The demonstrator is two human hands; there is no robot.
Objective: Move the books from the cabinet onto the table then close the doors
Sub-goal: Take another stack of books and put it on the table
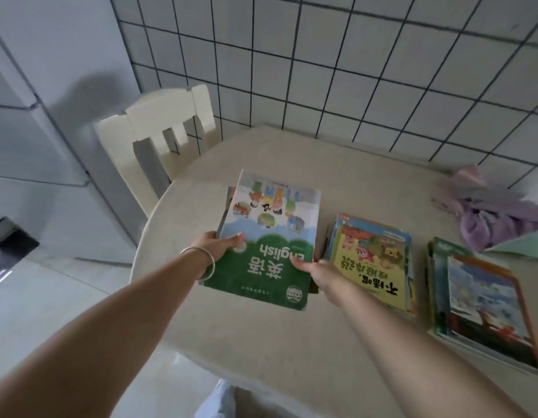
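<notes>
The light is soft, dim and bluish, with no glare. A broad grey shadow falls on the white cabinet (65, 116) up and left of the fingers (236, 238), behind the chair (159, 128). Grout lines of the tiled wall (382, 70) beyond the fingers bow, showing wide-angle distortion. The cloth (488, 212) far right of the fingers is smeared, and the picture is slightly soft overall, most at the edges.
</notes>
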